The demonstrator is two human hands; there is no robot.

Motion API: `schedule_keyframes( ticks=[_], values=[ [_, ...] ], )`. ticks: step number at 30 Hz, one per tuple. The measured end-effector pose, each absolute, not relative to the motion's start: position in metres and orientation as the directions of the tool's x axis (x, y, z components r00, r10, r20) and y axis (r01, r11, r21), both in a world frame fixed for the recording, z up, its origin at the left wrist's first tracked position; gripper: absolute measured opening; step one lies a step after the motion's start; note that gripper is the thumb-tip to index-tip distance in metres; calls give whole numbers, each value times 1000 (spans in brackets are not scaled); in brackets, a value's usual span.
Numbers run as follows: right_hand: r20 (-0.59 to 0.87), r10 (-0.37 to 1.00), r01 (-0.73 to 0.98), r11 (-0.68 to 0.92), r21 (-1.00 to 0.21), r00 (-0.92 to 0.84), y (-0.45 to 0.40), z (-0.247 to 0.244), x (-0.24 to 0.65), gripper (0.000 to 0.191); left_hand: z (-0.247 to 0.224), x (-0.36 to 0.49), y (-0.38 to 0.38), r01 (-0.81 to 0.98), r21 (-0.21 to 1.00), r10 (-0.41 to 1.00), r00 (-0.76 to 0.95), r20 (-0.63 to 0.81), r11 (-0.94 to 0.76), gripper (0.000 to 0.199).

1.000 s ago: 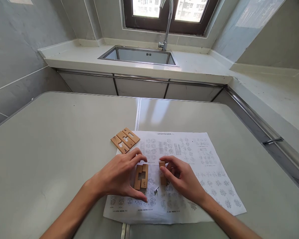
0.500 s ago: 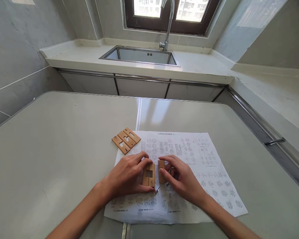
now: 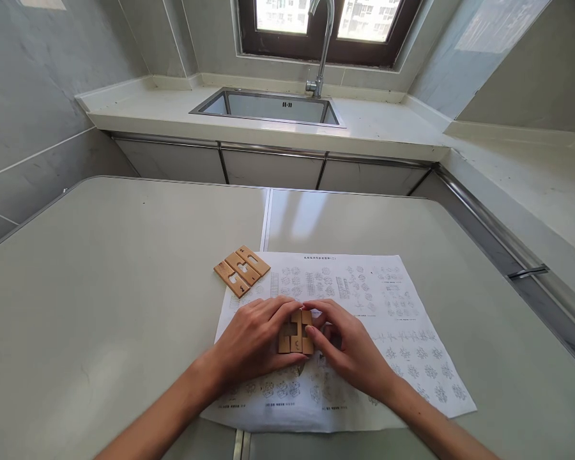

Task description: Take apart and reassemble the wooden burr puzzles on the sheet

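Note:
Notched wooden puzzle pieces stand side by side over the printed sheet, one marked with a numeral. My left hand is closed around their left side, thumb along the near end and fingers at the far end. On the right, my right hand pinches the rightmost wooden piece, which sits against the others. Dark gaps from the notches show between the pieces. Beyond my left hand, three flat wooden slats with cut-out slots and numerals lie side by side, partly over the sheet's corner.
The creased instruction sheet, covered with small line diagrams, lies on the pale table. A seam runs down the table's middle. Past its far edge are a counter with a sink, a faucet and a window.
My right hand has brought its wooden piece left against the pieces in my left hand, closing the gap between them. The held pieces have shifted slightly right. The three slats stay put.

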State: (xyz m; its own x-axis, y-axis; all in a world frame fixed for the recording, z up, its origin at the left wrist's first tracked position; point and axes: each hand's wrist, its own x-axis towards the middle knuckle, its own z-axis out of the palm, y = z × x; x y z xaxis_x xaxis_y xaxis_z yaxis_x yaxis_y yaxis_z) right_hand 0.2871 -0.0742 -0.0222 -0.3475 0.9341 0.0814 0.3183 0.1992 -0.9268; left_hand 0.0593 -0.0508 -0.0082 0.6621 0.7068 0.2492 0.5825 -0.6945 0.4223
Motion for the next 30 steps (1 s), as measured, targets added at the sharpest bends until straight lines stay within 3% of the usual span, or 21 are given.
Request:
schedule_keyframes(
  ticks=[15, 26, 30],
  values=[
    [27, 851, 79, 80, -994, -524, -75, -19, 289, 48, 7, 53, -47, 643, 378, 740, 631, 231, -666, 57],
    [49, 818, 68, 107, -992, -574, -75, -10, 290, 50, 7, 44, -44, 677, 315, 745, 628, 224, -666, 59],
    [45, 820, 75, 107, -991, -570, -75, -9, 290, 49, 8, 39, -40, 660, 303, 725, 649, 230, -687, 45]
  ],
)
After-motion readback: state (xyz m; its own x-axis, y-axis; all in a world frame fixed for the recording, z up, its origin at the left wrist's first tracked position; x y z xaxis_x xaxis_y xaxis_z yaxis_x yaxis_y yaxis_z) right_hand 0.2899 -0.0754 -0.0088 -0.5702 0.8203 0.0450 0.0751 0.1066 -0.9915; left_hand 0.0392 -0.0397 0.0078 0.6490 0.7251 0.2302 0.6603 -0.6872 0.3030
